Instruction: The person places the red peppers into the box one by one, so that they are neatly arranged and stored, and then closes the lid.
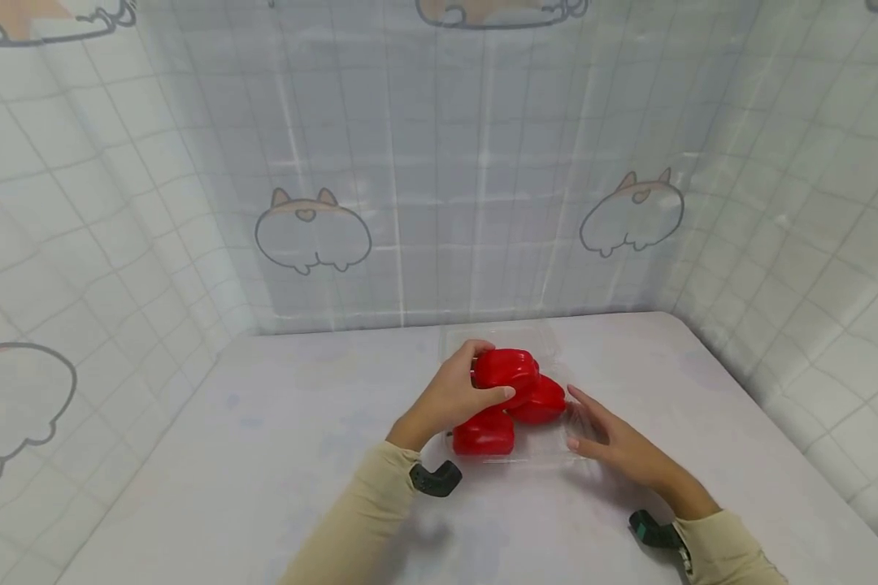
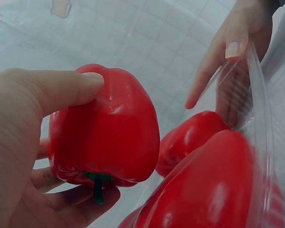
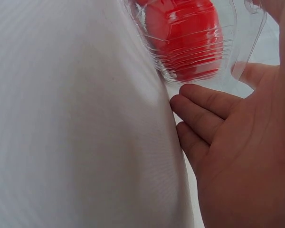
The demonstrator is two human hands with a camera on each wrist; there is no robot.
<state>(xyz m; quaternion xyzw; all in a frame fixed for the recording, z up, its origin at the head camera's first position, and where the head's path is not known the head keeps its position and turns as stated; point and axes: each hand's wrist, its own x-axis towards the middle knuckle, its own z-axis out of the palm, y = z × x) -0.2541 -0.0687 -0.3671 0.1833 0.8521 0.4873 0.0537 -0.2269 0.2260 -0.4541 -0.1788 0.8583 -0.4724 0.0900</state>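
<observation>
My left hand [image 1: 454, 394] grips a red bell pepper [image 1: 506, 370], thumb on one side and fingers on the other. In the left wrist view its green stem [image 2: 99, 189] points down between the fingers. Two more red peppers lie below it, one at the front left [image 1: 484, 435] and another at the right [image 1: 543, 402], in a clear plastic container [image 1: 552, 448]. My right hand [image 1: 625, 443] is at the container's right side with its fingers loosely extended. The thumb touches or nearly touches the clear rim [image 2: 260, 90].
The container stands on a pale tabletop [image 1: 249, 487], with its clear lid flap [image 1: 497, 331] lying toward the back. White gridded curtains with cartoon animals hang behind [image 1: 439, 162] and along both sides. Dark cameras sit on the left wrist [image 1: 436, 479] and right wrist [image 1: 651, 530].
</observation>
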